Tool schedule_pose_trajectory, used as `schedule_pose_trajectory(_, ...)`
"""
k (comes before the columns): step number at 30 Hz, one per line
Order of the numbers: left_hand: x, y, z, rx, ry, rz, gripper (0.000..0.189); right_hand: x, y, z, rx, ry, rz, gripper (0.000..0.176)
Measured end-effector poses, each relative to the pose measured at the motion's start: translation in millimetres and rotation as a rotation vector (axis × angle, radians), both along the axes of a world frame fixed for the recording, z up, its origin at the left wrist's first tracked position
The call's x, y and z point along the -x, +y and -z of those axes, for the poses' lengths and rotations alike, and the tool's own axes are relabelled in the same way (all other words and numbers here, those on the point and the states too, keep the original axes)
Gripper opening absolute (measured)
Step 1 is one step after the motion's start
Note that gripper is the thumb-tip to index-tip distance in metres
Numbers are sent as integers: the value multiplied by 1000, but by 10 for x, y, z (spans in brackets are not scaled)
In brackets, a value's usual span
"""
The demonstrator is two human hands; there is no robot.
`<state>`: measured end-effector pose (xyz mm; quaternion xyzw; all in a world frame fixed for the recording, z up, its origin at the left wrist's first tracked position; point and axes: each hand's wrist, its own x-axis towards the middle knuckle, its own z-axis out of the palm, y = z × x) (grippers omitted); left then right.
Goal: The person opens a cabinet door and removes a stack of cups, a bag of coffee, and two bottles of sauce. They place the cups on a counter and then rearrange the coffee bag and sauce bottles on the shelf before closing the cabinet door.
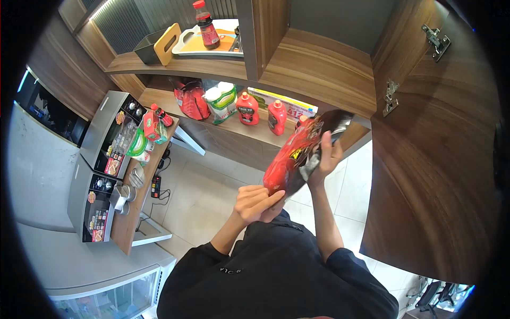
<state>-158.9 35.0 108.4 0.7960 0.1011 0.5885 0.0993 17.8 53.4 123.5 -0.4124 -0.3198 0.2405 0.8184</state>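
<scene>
A red and black plastic bag [282, 162] hangs tilted in front of my body, held up between both hands. My left hand [256, 203] is closed on its lower left end, fingers curled over the edge. My right hand [326, 158] grips the dark, shiny side at its upper right. What the bag contains is hidden. Just behind it, on the counter, stand two red sauce bottles [248, 109], with a further red cap partly covered by the bag.
A white and green bag [221, 102] and a red bag [192, 101] stand along the counter [175, 114]. An open cabinet door [435, 175] is on the right. On the left, two ovens [95, 207] stand by a narrow table [139, 207] with packages and metal cups.
</scene>
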Motion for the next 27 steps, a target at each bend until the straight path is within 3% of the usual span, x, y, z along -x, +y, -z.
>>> schedule_pose_trajectory(2,48,-25,-71,-69,-45,-147,26,107,27,-392,-153,99,42,20)
schedule_pose_trajectory(4,-11,39,-98,-122,-212,-181,32,98,-24,-752,-225,92,-88,21)
schedule_pose_trajectory(6,-82,21,61,-8,-260,-233,55,148,-4,-1111,-118,-24,32,24)
schedule_pose_trajectory(8,-180,33,24,180,-232,-317,62,148,149,-1404,-220,-114,41,24)
schedule_pose_trajectory(9,-201,127,297,190,-83,-317,103,94,241,-1451,-281,-126,-11,25)
schedule_pose_trajectory(12,-372,246,249,355,-57,-385,107,50,349,-1650,-335,-142,17,25)
schedule_pose_trajectory(16,-528,396,-86,334,-70,-395,114,-117,426,-1926,-449,-151,68,22)
schedule_pose_trajectory(19,-696,546,-211,166,-162,-236,116,-349,671,-1957,-523,-66,-33,21)
schedule_pose_trajectory(26,-1084,1284,-35,401,-18,-65,119,-733,1132,-1741,-360,-225,-78,18)
schedule_pose_trajectory(27,-1110,1351,-78,453,-25,-33,121,-881,1318,-1570,-366,-150,-85,18)
